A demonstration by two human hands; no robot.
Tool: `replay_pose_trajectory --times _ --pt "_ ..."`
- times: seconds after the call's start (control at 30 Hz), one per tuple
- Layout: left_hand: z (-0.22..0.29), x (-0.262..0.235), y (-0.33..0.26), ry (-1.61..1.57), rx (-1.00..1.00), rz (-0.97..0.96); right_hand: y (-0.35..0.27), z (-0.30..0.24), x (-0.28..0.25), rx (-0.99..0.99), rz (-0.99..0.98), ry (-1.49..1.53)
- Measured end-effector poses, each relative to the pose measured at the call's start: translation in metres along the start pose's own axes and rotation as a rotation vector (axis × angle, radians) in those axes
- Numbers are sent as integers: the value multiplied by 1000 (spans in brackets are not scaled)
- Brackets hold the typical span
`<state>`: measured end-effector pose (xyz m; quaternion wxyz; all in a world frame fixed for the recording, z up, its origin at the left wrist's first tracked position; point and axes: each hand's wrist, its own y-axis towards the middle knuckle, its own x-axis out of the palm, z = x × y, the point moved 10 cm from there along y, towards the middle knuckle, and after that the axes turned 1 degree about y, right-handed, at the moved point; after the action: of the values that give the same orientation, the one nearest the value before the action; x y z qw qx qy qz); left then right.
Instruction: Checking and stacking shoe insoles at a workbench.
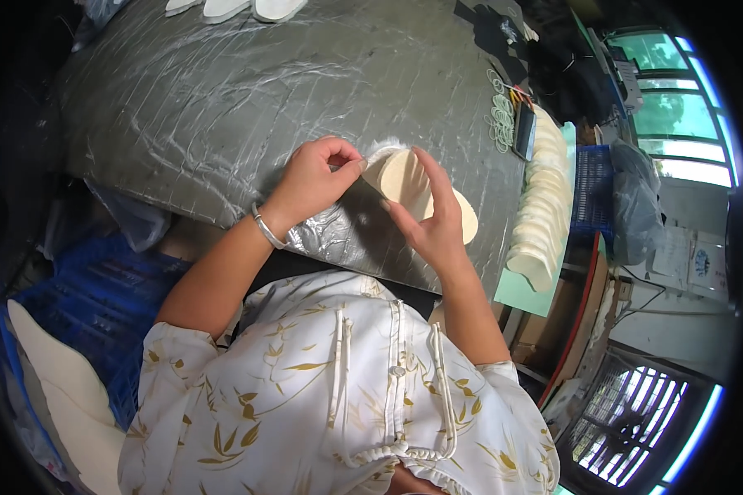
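Near the front edge of the table I hold a cream, sole-shaped insole (pixel 398 175) with a fluffy white rim at its far end. My right hand (pixel 437 219) grips it across the middle, thumb on the near side and fingers on the far side. The heel end sticks out to the right, past the hand. At the insole's left edge, my left hand (pixel 322 175) pinches with thumb and forefinger, the other fingers curled in. The edge there looks like a second layer, partly in shadow.
A long row of overlapping cream insoles (pixel 541 202) lies on a green sheet (pixel 527 299) at the table's right edge. Beside it are a dark phone-like object (pixel 524 130) and pale coiled cord (pixel 501 120). White insoles (pixel 279 7) lie far left. A blue crate (pixel 99 305) stands lower left.
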<state>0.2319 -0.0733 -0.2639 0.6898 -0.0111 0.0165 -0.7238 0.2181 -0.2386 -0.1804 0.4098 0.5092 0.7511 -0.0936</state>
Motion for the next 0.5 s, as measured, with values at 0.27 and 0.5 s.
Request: replay_pose_trajectory --times 0.27,0.5 --pt "37 9 -6 83 147 46 -6 -8 -12 -123 73 -76" --pt "35 20 3 -154 73 -110 -7 -22 -24 -190 150 -74"
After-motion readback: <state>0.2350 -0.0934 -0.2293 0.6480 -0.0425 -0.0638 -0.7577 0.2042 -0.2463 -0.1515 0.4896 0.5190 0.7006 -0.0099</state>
